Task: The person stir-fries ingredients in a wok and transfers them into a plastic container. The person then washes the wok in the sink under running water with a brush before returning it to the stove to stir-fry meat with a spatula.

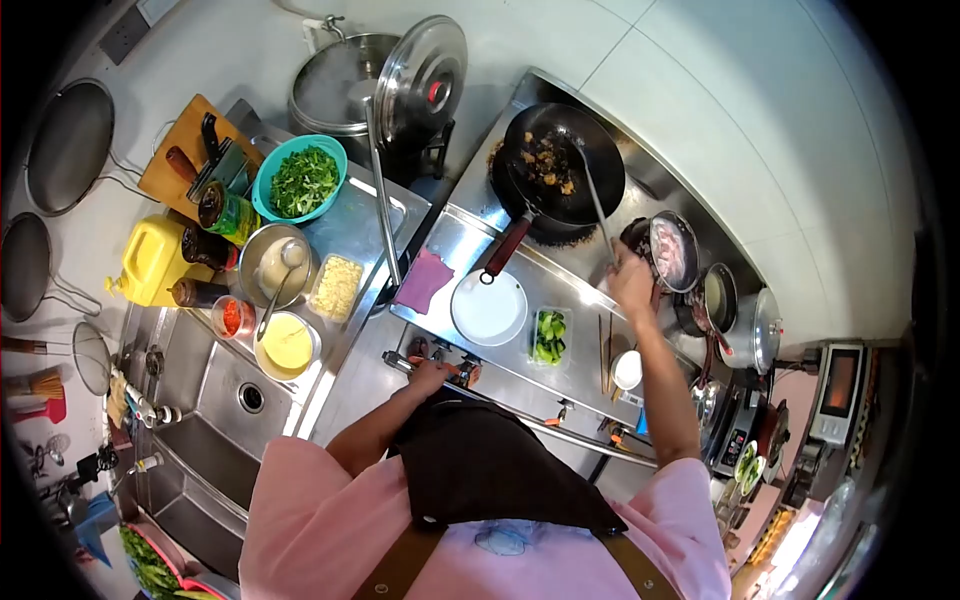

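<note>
My right hand (631, 284) is closed around the handle of a long metal cooking utensil (594, 190). Its far end reaches into the black wok (600, 165), and I cannot make out the shape of its head. Browned food pieces (547, 165) lie in the wok, whose dark red handle (508, 247) points toward me. Down at the stove's front panel, my left hand (430, 376) has its fingers closed at a stove knob (464, 373). Between the hands are a white plate (489, 308) and a clear tray of chopped greens (550, 337).
A pan of pale pink meat (669, 250) stands right of the wok. At left are a teal bowl of greens (305, 180), a tub of yellow liquid (286, 346) and a sink (245, 372). A lidded steaming pot (345, 80) stands behind. Chopsticks (605, 355) lie by a white cup (627, 370).
</note>
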